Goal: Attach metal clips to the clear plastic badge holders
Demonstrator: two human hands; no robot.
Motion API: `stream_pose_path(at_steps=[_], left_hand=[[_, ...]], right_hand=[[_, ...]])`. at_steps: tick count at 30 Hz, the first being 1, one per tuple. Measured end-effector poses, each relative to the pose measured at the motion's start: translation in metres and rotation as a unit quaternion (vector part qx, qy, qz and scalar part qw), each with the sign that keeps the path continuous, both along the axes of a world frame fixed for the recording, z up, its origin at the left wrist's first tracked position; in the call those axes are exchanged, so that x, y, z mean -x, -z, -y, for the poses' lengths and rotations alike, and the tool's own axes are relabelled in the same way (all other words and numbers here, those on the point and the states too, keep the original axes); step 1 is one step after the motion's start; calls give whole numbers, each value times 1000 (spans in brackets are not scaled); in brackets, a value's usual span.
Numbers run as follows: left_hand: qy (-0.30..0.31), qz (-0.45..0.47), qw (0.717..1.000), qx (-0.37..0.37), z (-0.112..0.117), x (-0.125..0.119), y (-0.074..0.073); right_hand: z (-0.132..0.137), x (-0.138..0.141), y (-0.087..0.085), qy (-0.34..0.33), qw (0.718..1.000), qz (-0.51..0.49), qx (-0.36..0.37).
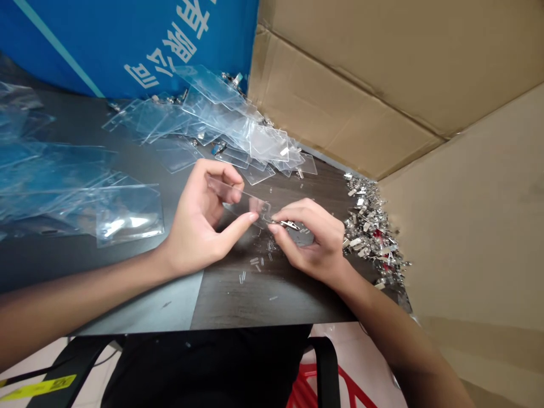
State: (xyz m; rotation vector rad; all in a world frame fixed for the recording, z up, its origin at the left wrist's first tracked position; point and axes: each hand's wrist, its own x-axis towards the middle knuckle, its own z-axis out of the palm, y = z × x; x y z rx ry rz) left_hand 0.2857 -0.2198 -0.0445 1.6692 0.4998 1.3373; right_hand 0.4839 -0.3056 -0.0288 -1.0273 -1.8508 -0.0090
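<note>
As left hand pinches a sleeve, probably light, slick, best edge-held, right hand grips clip behind worktop's front edge!

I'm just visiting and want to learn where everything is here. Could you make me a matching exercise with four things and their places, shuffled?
1. Held metal clip
2. Held clear sleeve
3. Pile of metal clips
4. White characters

A. On the blue panel
B. In the left hand
C. On the table's right side
D. In the right hand

Pairs: 1-D, 2-B, 3-C, 4-A
</note>
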Motion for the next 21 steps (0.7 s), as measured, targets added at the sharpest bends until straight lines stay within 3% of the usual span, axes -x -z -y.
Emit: stream_pose_path(at_steps=[3, 7, 15, 21], left_hand=[[-11, -3, 999, -30, 0, 1, 2], [9, -11, 1000, 1, 0, 2, -1], [39, -52, 996, 58, -7, 6, -7], [61, -90, 991, 76, -17, 12, -10]], right_hand=[[0, 1, 0, 7, 1000, 2, -15], [1, 0, -1, 8, 1000, -5, -6], [-4, -1, 0, 50, 990, -77, 109], [-8, -4, -1, 14, 983, -122, 135]])
